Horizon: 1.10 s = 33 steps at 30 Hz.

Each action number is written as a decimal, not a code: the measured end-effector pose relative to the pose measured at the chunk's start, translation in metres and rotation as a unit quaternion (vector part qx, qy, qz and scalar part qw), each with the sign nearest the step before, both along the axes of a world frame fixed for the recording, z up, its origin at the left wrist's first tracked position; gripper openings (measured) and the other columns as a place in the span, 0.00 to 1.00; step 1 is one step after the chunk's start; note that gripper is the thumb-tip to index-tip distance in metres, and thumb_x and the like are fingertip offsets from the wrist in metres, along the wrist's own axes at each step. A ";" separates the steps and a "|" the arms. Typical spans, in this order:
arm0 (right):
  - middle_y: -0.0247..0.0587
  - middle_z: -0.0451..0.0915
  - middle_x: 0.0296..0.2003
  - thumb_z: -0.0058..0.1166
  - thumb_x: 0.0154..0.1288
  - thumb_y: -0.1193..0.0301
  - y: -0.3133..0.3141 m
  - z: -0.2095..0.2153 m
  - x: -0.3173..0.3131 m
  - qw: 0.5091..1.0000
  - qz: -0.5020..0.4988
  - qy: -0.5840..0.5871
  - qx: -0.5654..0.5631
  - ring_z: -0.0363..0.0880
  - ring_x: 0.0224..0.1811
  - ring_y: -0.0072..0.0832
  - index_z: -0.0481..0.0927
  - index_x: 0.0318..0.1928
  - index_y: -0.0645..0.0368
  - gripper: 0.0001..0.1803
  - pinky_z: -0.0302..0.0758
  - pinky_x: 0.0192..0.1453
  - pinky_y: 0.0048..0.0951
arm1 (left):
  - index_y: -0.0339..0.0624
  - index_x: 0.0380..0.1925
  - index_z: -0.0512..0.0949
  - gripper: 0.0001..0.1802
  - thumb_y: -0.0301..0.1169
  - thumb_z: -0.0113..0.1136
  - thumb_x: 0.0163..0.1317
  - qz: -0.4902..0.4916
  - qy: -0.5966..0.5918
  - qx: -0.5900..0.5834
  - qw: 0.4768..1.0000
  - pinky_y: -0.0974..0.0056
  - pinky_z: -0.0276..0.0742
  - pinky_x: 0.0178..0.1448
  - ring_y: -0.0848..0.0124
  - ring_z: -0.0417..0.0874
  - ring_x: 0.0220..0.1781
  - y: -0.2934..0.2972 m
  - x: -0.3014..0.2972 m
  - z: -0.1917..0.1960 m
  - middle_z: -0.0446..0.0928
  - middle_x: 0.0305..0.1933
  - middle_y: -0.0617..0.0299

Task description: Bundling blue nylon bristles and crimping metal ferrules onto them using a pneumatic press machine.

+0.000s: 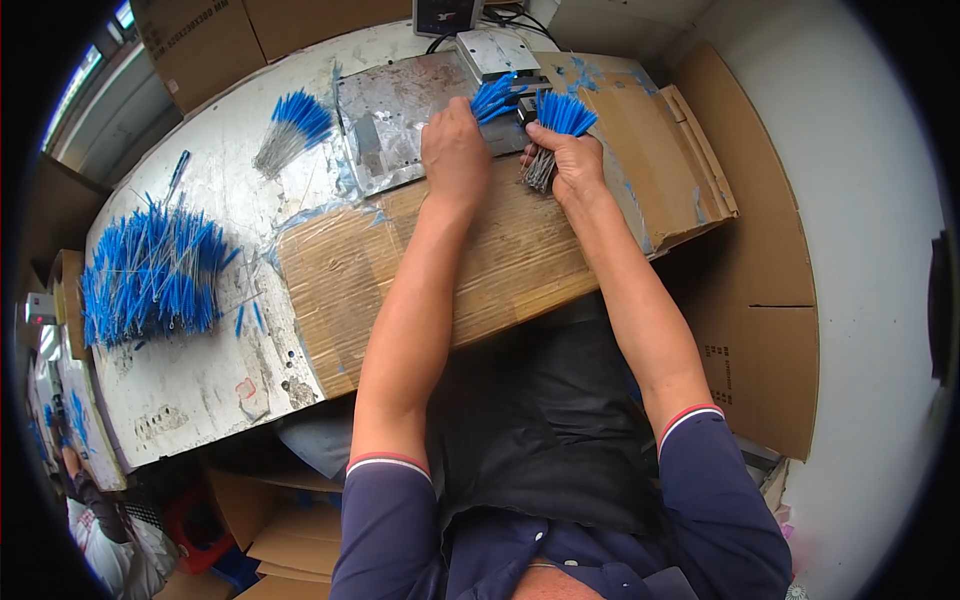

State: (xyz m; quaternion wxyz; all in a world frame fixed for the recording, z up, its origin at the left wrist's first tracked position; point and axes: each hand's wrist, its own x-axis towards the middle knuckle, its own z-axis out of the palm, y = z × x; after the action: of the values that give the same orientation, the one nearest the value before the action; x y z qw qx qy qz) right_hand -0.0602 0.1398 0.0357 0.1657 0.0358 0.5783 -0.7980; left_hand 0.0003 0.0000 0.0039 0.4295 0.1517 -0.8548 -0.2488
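Right now the right hand [572,160] is closed round a bundle of thin wires [556,135], blue sleeves fanned out at the top, bare grey metal ends poking down below the fist. It's held upright over the far edge of the cardboard sheet [470,260], just in front of the small metal fixture [495,52]. Left hand [455,150] lies knuckles up on the steel plate [400,120], fingers curled, tips pinching a smaller blue-tipped bunch [493,97] that sticks out twd the fixture; exact finger hold is hidden by the back of the hand. Both bunches sit near each other, not touching. Elsewhere on the bench [200,380]: a loose fan of same wires [290,128] far left-centre, and a big messy blue heap [150,275] at the left edge
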 end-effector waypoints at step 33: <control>0.35 0.80 0.21 0.70 0.54 0.81 -0.013 0.000 -0.004 0.983 -0.005 0.080 0.165 0.69 0.15 0.18 0.82 0.28 0.61 0.07 0.61 0.15 0.23 | 0.37 0.50 0.73 0.17 0.15 0.49 0.61 0.037 0.089 0.082 0.992 0.47 0.78 0.48 0.43 0.81 0.46 0.000 -0.001 0.003 0.76 0.46 0.45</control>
State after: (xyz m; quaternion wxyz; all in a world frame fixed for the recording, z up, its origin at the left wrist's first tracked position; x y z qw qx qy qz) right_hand -0.0640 0.1272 0.0353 0.1067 0.0016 0.7135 -0.6925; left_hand -0.0004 0.0004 0.0071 0.4992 0.1954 -0.7835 -0.3142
